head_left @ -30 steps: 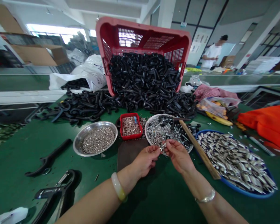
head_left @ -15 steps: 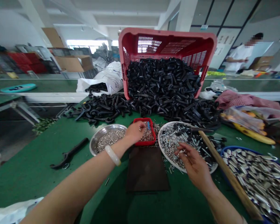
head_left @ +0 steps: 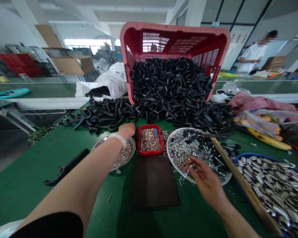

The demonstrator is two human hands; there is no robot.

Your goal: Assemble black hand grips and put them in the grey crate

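My left hand (head_left: pixel 127 130) is over the far rim of the round metal bowl (head_left: pixel 132 155) of small metal rings, close to the front of the heap of black curved plastic parts (head_left: pixel 109 112). Its fingers point away from me and are hidden behind the back of the hand. My right hand (head_left: pixel 205 177) is over the near part of the white round tray (head_left: pixel 172 162) of bolts, pins and washers. Its thumb and fingers are curled towards each other around something small that I cannot make out. Between the hands is a red tray (head_left: pixel 151 153) of small metal pins.
A dark flat plate (head_left: pixel 155 181) lies in front of me. A tipped red crate (head_left: pixel 175 31) spills black parts. On the right are a wooden-handled hammer (head_left: pixel 238 175) and a blue basin (head_left: pixel 270 185) of metal pieces. A person (head_left: pixel 250 56) stands behind at the right.
My left hand has gone from above the red tray leftwards to the far side of the metal bowl. My right hand has stayed over the white tray. The view has shifted slightly.
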